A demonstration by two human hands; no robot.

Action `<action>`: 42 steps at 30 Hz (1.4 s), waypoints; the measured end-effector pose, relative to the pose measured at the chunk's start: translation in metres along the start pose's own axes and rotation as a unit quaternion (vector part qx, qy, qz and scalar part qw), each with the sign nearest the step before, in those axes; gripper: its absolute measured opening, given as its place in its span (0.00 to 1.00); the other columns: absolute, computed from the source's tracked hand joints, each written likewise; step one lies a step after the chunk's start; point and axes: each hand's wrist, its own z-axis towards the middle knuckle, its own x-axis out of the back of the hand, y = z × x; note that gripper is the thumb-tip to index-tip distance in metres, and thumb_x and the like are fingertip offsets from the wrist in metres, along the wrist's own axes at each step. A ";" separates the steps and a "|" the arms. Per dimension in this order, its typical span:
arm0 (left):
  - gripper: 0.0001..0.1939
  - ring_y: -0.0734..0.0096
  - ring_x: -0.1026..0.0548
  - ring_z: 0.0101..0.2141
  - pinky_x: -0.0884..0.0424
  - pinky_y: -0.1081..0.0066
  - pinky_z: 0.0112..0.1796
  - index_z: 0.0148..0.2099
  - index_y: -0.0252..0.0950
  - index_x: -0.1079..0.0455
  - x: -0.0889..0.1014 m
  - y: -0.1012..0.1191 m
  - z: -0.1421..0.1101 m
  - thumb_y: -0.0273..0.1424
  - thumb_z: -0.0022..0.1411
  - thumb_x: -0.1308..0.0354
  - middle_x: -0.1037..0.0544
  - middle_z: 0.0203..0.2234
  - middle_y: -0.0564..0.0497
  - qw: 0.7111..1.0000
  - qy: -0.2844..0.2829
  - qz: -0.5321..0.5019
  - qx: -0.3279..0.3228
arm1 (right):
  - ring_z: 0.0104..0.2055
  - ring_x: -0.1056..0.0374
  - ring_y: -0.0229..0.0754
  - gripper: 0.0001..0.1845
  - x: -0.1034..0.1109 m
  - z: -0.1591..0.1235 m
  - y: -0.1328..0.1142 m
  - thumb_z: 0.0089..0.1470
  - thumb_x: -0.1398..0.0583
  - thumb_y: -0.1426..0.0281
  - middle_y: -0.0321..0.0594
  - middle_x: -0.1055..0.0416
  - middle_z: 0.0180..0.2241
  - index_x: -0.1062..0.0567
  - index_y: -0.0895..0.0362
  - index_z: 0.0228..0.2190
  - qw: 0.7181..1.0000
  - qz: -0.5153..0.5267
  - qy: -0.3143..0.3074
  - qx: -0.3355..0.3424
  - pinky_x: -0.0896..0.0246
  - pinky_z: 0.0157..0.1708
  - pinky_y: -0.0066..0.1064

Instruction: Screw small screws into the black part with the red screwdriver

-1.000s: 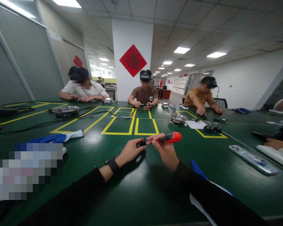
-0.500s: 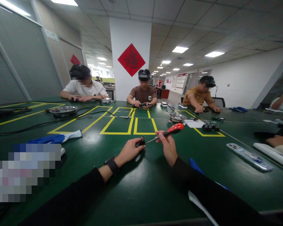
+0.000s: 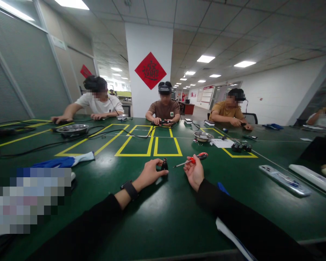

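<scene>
Thumb and fingers of my left hand (image 3: 151,173) pinch a small black cone-shaped part (image 3: 164,165) with a narrow metallic top, standing upright at the table surface. My right hand (image 3: 195,174) is closed around a screwdriver (image 3: 203,156) with a red and black handle. Its thin metal shaft points left toward the black part, with a gap between the tip and the part. I cannot make out fine detail on the part.
A green table (image 3: 163,224) carries yellow tape outlines. Blue-white gloves (image 3: 57,160) lie left; a phone (image 3: 284,180) and a white case (image 3: 315,178) lie right. Farther off are metal bowls (image 3: 203,136), several black parts (image 3: 241,146), cables and people seated opposite.
The screwdriver has pulled back from the black part, and its handle has dropped and turned in my right hand. A person at the far left has reached an arm outward.
</scene>
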 end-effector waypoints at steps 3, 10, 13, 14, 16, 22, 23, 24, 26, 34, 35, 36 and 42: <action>0.25 0.62 0.29 0.43 0.38 0.63 0.47 0.49 0.35 0.34 0.001 -0.001 0.001 0.36 0.49 0.39 0.25 0.41 0.46 0.998 -0.022 -0.056 -0.007 | 0.17 0.42 0.31 0.12 0.000 0.000 0.000 0.51 0.44 0.62 0.31 0.38 0.17 0.31 0.59 0.25 1.000 0.000 -0.004 -0.002 0.44 0.17 0.23; 0.16 0.59 0.30 0.44 0.50 0.56 0.54 0.37 0.38 0.28 0.001 0.008 -0.002 0.43 0.49 0.39 0.24 0.37 0.50 0.999 -0.025 0.036 -0.011 | 0.17 0.41 0.31 0.12 0.000 0.000 -0.001 0.50 0.44 0.62 0.31 0.37 0.17 0.31 0.58 0.26 1.000 0.000 -0.007 -0.004 0.44 0.17 0.24; 0.17 0.60 0.32 0.45 0.46 0.59 0.52 0.41 0.38 0.29 0.000 0.011 -0.003 0.42 0.52 0.42 0.25 0.38 0.49 0.999 -0.019 0.028 -0.026 | 0.17 0.41 0.31 0.11 0.000 -0.001 -0.002 0.50 0.45 0.62 0.31 0.37 0.18 0.31 0.58 0.25 1.000 -0.006 -0.008 -0.004 0.44 0.17 0.24; 0.17 0.61 0.32 0.44 0.44 0.60 0.50 0.43 0.37 0.31 0.000 0.012 -0.003 0.41 0.54 0.44 0.26 0.39 0.48 0.999 -0.011 0.015 -0.027 | 0.16 0.41 0.32 0.12 -0.001 -0.001 -0.002 0.50 0.45 0.62 0.31 0.37 0.18 0.32 0.57 0.25 1.000 -0.009 -0.007 -0.005 0.44 0.17 0.25; 0.16 0.64 0.32 0.42 0.39 0.64 0.46 0.45 0.36 0.34 0.001 0.011 -0.002 0.41 0.59 0.50 0.28 0.39 0.47 0.999 0.019 -0.026 -0.020 | 0.16 0.41 0.32 0.12 -0.001 -0.002 -0.002 0.50 0.45 0.61 0.31 0.37 0.18 0.32 0.57 0.25 1.000 -0.010 -0.006 -0.007 0.43 0.18 0.25; 0.17 0.68 0.31 0.30 0.36 0.70 0.33 0.42 0.34 0.40 0.035 -0.029 0.017 0.41 0.64 0.61 0.31 0.28 0.51 0.984 0.171 0.007 0.048 | 0.16 0.41 0.32 0.12 -0.001 -0.002 -0.004 0.51 0.45 0.62 0.32 0.36 0.18 0.31 0.58 0.26 1.000 0.001 -0.002 -0.024 0.43 0.18 0.25; 0.17 0.67 0.32 0.29 0.37 0.70 0.32 0.42 0.34 0.40 0.045 -0.041 0.020 0.42 0.64 0.61 0.31 0.28 0.51 0.979 0.188 0.055 0.060 | 0.17 0.41 0.32 0.11 -0.001 -0.001 -0.004 0.51 0.45 0.63 0.32 0.36 0.18 0.31 0.58 0.26 1.000 0.004 -0.003 -0.026 0.43 0.18 0.24; 0.17 0.66 0.32 0.29 0.37 0.69 0.31 0.42 0.34 0.40 0.056 -0.053 0.022 0.42 0.63 0.60 0.32 0.28 0.50 0.974 0.192 0.104 0.069 | 0.17 0.41 0.31 0.11 0.000 -0.001 -0.004 0.51 0.45 0.63 0.32 0.36 0.18 0.31 0.58 0.26 1.000 0.005 -0.005 -0.027 0.44 0.17 0.24; 0.16 0.64 0.31 0.31 0.37 0.69 0.33 0.41 0.33 0.39 0.075 -0.077 0.023 0.40 0.63 0.59 0.31 0.30 0.47 0.962 0.176 0.199 0.070 | 0.17 0.41 0.32 0.11 0.000 0.000 -0.003 0.51 0.45 0.63 0.31 0.36 0.18 0.31 0.58 0.26 1.000 0.002 -0.008 -0.027 0.44 0.17 0.24; 0.17 0.52 0.35 0.45 0.42 0.59 0.44 0.50 0.40 0.35 0.136 -0.137 0.007 0.34 0.59 0.50 0.33 0.42 0.42 0.873 0.116 0.452 0.144 | 0.16 0.42 0.32 0.12 0.000 0.001 -0.001 0.51 0.45 0.62 0.32 0.36 0.18 0.31 0.58 0.26 0.999 -0.008 -0.019 -0.031 0.44 0.17 0.26; 0.16 0.52 0.35 0.45 0.44 0.57 0.46 0.50 0.41 0.34 0.141 -0.141 0.006 0.34 0.58 0.49 0.33 0.42 0.43 0.866 0.118 0.463 0.145 | 0.16 0.42 0.32 0.12 0.000 0.000 -0.001 0.51 0.45 0.62 0.32 0.36 0.18 0.31 0.57 0.26 0.999 -0.008 -0.019 -0.034 0.44 0.17 0.26; 0.16 0.53 0.35 0.44 0.46 0.56 0.47 0.49 0.43 0.33 0.145 -0.144 0.006 0.33 0.58 0.49 0.32 0.41 0.44 0.861 0.122 0.474 0.141 | 0.16 0.42 0.32 0.12 0.000 0.000 -0.001 0.51 0.45 0.62 0.32 0.36 0.18 0.31 0.57 0.26 0.999 -0.007 -0.020 -0.037 0.44 0.17 0.25; 0.15 0.60 0.39 0.45 0.59 0.55 0.52 0.47 0.43 0.31 0.151 -0.145 0.007 0.28 0.63 0.55 0.33 0.41 0.51 0.836 0.151 0.525 0.055 | 0.16 0.43 0.32 0.11 -0.002 -0.002 -0.002 0.52 0.45 0.63 0.32 0.37 0.18 0.31 0.58 0.25 0.998 0.008 -0.022 -0.063 0.45 0.16 0.24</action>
